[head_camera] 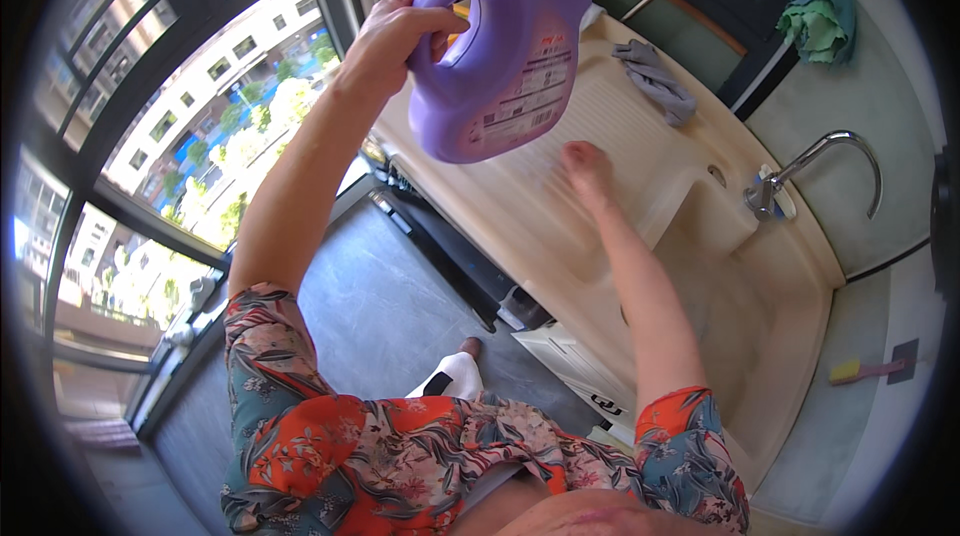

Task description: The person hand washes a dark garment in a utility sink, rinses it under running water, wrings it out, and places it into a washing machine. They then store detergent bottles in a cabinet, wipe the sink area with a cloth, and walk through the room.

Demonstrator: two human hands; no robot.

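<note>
A large purple plastic detergent jug (517,18) hangs in the air at the top middle of the view, its printed label facing me. My left hand (397,37) grips it by its moulded handle. Below the jug and to its right, my right hand (589,172) hovers over the ribbed washboard part of a cream laundry sink (480,191). That hand is blurred, and its fingers look curled with no object visible in them. A twisted grey cloth (655,78) lies on the sink's far edge. The top of the jug is cut off by the frame.
A chrome faucet (806,161) curves over the basin at right. Green cloths (821,18) hang at the upper right. A brush (862,369) with yellow bristles is at the right wall. An open white cabinet door (570,367) stands below the sink. Tall windows line the left.
</note>
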